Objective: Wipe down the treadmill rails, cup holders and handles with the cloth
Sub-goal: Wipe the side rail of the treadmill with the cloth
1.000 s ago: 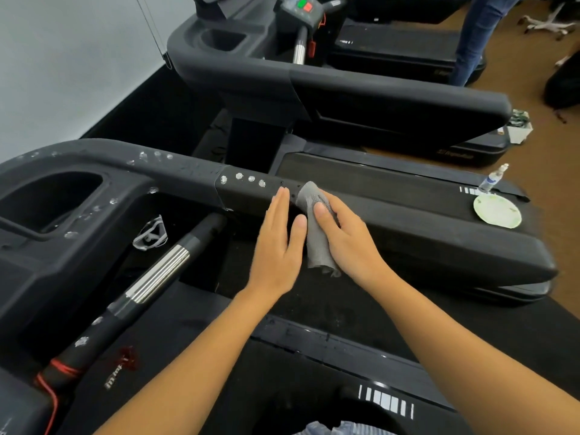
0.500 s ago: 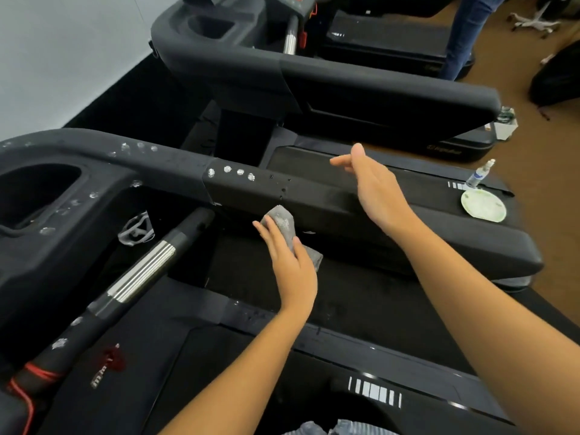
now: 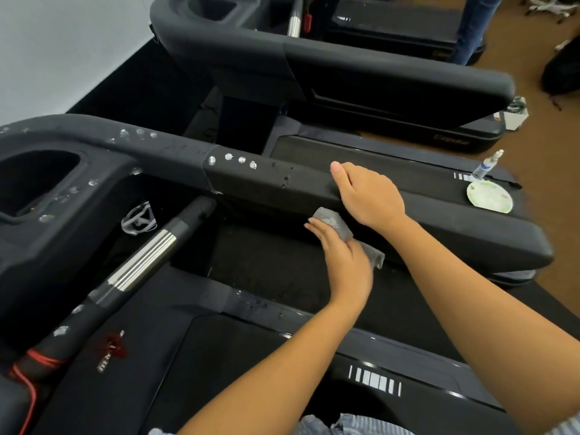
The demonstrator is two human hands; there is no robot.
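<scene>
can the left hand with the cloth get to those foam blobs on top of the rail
Probably yes. The left hand holds the cloth against the rail's inner side; the foam blobs lie further left with nothing between. The right hand rests clear.

the cloth (image 3: 337,224) is grey with a fine speckled weave. the rail (image 3: 408,211) is matte black, dotted with white foam spots (image 3: 232,160). the handle (image 3: 144,262) is black with a ribbed silver band and a red cord. the plate (image 3: 489,196) is pale green-white. the floor (image 3: 552,189) is brown.
</scene>
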